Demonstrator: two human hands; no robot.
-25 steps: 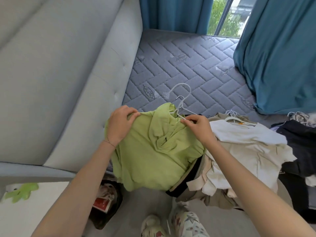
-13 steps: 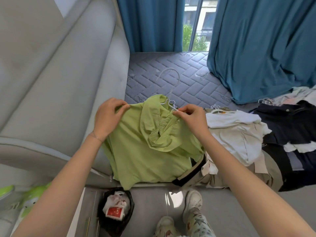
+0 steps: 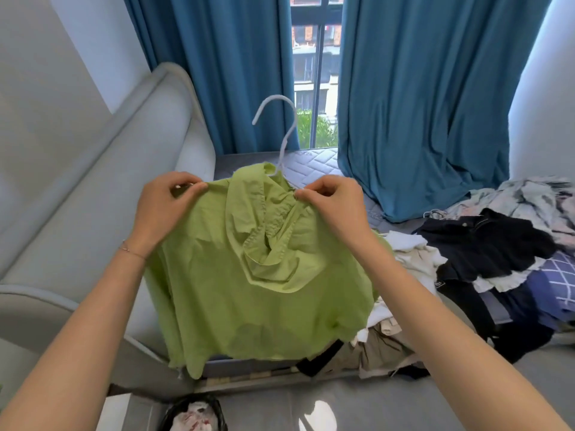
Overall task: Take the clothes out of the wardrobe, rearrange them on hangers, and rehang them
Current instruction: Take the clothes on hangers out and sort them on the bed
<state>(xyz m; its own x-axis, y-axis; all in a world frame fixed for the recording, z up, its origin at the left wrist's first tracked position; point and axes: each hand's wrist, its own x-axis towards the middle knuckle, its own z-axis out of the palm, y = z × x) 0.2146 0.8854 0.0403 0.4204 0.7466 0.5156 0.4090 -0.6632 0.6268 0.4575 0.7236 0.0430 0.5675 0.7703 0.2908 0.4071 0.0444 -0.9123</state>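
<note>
A light green hooded top [image 3: 249, 293] hangs in the air on a white hanger [image 3: 281, 129], whose hook stands above the collar. My left hand [image 3: 161, 206] pinches the top's left shoulder. At the right shoulder my right hand [image 3: 336, 203] pinches the cloth beside the hanger's neck. The hood falls down the middle of the garment. The hanger's arms are hidden inside the cloth.
A pile of white, beige and dark clothes [image 3: 466, 275] lies on the grey quilted mattress [image 3: 314, 163] at the right. The padded grey headboard [image 3: 109, 197] rises at the left. Blue curtains [image 3: 420, 88] frame a window. A black bin bag [image 3: 193, 415] sits on the floor below.
Both hands have lifted the green top with its hanger off the bed into the air. The view has tilted up toward the window.
</note>
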